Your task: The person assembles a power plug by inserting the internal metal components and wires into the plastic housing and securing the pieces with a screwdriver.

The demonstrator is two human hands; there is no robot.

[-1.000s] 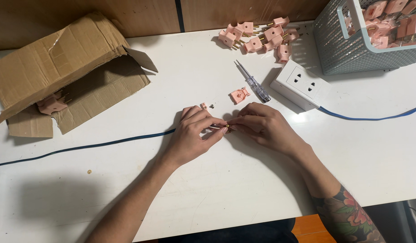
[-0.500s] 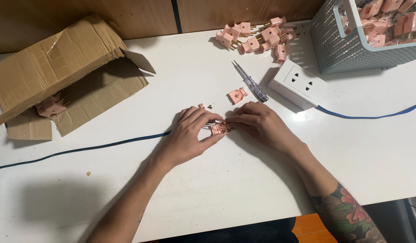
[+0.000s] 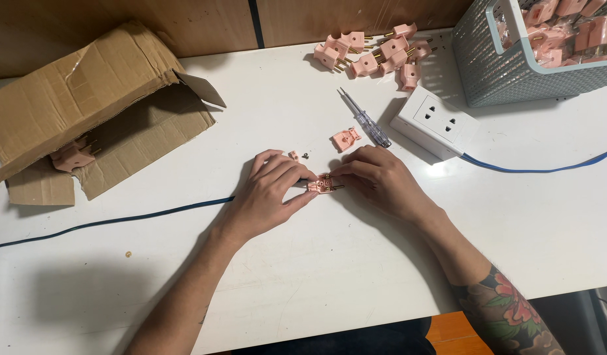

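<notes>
Between the fingertips of both hands sits a small pink plug half (image 3: 324,184) with brass prongs, low over the white table (image 3: 356,276). My left hand (image 3: 267,194) pinches its left end, where a dark blue cable (image 3: 119,219) runs off to the left. My right hand (image 3: 379,177) grips its right side. Just behind the hands lie a pink plug cover (image 3: 346,138), a tiny pink piece (image 3: 293,155) and a small screw (image 3: 304,156). A screwdriver (image 3: 366,119) with a clear handle lies beyond them.
A torn cardboard box (image 3: 86,105) with a pink plug inside lies at the left. Several pink plugs (image 3: 375,52) are piled at the back. A white socket block (image 3: 435,121) with a blue cord sits right of centre. A grey mesh basket (image 3: 520,72) holds more pink plugs.
The view has shifted slightly. My fingers have opened a little around the pink plug half, so more of it and its prongs shows between the hands.
</notes>
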